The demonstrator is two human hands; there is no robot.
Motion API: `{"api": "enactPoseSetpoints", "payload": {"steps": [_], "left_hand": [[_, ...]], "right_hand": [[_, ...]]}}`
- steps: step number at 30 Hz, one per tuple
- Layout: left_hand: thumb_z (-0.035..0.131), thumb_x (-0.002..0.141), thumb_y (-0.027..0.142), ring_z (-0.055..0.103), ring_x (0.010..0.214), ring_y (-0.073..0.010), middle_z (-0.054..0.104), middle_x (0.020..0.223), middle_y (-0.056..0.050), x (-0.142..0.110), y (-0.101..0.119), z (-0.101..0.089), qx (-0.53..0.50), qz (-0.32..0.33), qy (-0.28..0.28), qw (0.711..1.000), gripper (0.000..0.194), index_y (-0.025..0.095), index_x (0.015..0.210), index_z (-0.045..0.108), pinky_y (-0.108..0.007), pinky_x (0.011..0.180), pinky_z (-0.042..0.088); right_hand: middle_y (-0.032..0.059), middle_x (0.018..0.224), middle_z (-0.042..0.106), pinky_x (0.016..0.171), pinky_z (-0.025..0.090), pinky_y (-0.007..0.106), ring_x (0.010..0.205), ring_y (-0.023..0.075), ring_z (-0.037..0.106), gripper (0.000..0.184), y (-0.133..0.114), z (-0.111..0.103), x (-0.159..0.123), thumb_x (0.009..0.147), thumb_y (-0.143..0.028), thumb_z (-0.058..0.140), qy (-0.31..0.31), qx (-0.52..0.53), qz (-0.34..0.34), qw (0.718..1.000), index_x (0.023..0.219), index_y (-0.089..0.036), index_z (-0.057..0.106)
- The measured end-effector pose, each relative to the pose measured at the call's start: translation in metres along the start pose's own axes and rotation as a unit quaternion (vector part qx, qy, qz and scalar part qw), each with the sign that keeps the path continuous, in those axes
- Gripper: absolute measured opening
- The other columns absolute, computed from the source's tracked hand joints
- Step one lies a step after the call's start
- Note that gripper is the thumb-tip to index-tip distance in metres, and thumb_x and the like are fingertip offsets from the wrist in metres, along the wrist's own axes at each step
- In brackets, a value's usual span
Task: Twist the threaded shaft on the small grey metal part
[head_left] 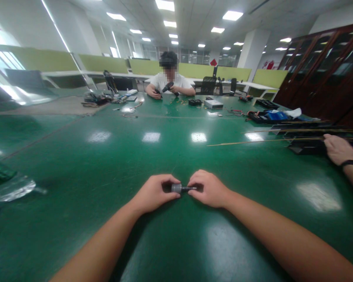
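Note:
Both my hands rest on the green table (106,164), close together in front of me. My left hand (154,192) is closed around a small grey cylindrical part (176,188). My right hand (207,188) is closed in a pinch on a thin dark shaft (190,188) that sticks out of that cylinder's right end. The two pieces meet end to end between my fingertips.
Another person's hand (338,149) rests at the right edge by long brass rods (253,141) and dark trays (306,147). A person (169,84) sits across the table holding a dark tool. Boxes and cables lie at the far end; a clear bag (11,188) lies left.

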State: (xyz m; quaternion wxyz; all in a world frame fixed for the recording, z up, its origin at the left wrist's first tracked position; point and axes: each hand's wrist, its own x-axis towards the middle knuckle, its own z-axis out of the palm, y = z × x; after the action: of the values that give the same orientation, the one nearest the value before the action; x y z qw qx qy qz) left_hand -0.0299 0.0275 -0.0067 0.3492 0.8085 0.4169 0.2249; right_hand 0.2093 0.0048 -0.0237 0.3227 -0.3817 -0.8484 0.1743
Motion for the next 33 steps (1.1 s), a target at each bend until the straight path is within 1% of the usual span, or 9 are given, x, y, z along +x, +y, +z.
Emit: {"api": "enactPoseSetpoints", "payload": {"steps": [11,20,33], "left_hand": [[0.077,0.074,0.029,0.069,0.086,-0.0208,0.075,0.092,-0.003,-0.0001,0.0008,-0.0001,0.003,0.006,0.004,1.000,0.023,0.019,0.094,0.074,-0.031,0.081,0.054],[0.078,0.075,0.029,0.068,0.085,-0.0200,0.075,0.091,-0.002,-0.0004,0.0000,-0.0010,0.003,0.009,-0.001,1.000,0.022,0.019,0.094,0.074,-0.030,0.081,0.053],[0.078,0.074,0.028,0.068,0.085,-0.0202,0.074,0.091,-0.002,-0.0004,-0.0027,0.0000,0.018,0.015,0.011,1.000,0.022,0.019,0.093,0.074,-0.031,0.080,0.053]], "right_hand": [[0.0042,0.089,0.071,0.082,0.049,0.033,0.086,0.0188,0.062,0.007,0.0029,0.0014,-0.0019,0.080,-0.017,0.073,0.011,0.000,-0.002,1.000,0.086,-0.020,0.071],[0.0044,0.090,0.071,0.083,0.049,0.033,0.087,0.0191,0.062,0.008,0.0024,0.0006,-0.0018,0.079,-0.017,0.072,0.009,-0.001,-0.003,1.000,0.087,-0.019,0.071],[0.0045,0.090,0.071,0.082,0.049,0.033,0.087,0.0192,0.062,0.007,0.0032,0.0008,-0.0011,0.080,-0.017,0.072,0.008,-0.006,-0.004,1.000,0.086,-0.019,0.071]]}}
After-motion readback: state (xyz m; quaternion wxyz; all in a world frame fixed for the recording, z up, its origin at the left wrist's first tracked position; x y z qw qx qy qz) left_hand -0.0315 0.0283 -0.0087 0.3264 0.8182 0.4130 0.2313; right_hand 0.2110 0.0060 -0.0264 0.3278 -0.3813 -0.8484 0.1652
